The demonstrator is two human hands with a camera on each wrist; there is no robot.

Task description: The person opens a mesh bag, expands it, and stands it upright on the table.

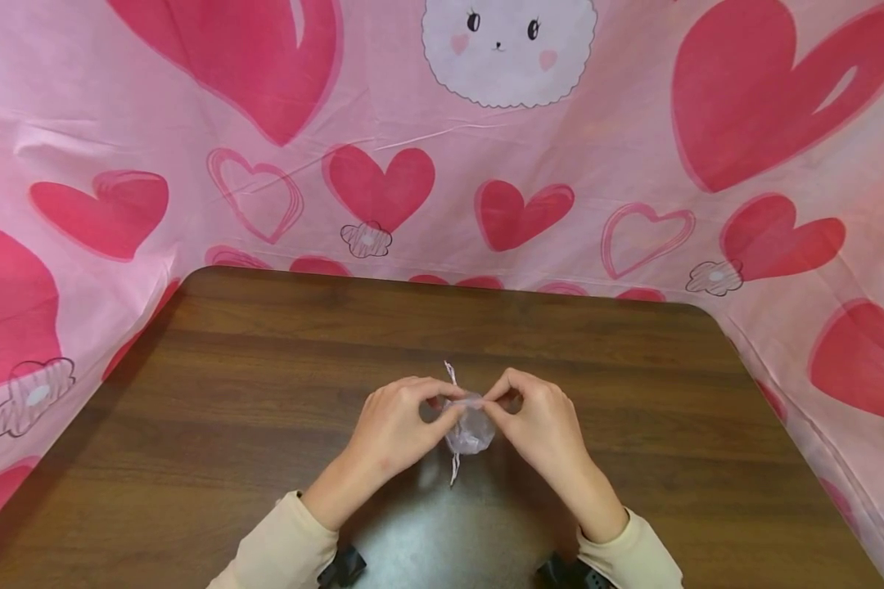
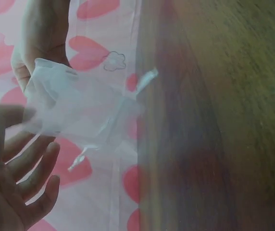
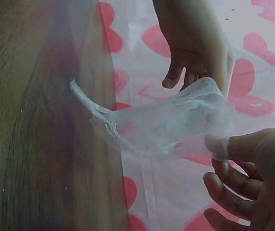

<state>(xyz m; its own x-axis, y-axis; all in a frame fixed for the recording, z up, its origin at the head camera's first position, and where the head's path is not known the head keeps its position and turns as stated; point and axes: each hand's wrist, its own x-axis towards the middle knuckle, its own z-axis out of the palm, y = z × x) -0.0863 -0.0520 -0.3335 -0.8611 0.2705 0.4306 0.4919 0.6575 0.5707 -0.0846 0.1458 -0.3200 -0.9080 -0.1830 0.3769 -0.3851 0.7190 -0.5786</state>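
Observation:
A small sheer whitish drawstring pouch (image 1: pixel 471 433) hangs between both hands over the table's middle. My left hand (image 1: pixel 401 421) pinches one side of its edge between thumb and fingertips. On the opposite side, my right hand (image 1: pixel 541 417) pinches the same edge. White cord ends stick out from two sides of the pouch. In the left wrist view the see-through pouch (image 2: pixel 80 103) spans between the hands, its cord running across it. The right wrist view shows the pouch (image 3: pixel 166 122) stretched, with the right thumb and a finger on its corner. No contents can be made out.
A dark brown wooden table (image 1: pixel 265 352) with rounded far corners lies under the hands. Behind and beside it hangs a pink cloth (image 1: pixel 398 106) printed with hearts and a white fluffy face. Black straps (image 1: pixel 342 566) sit at the wrists by the cream sleeves.

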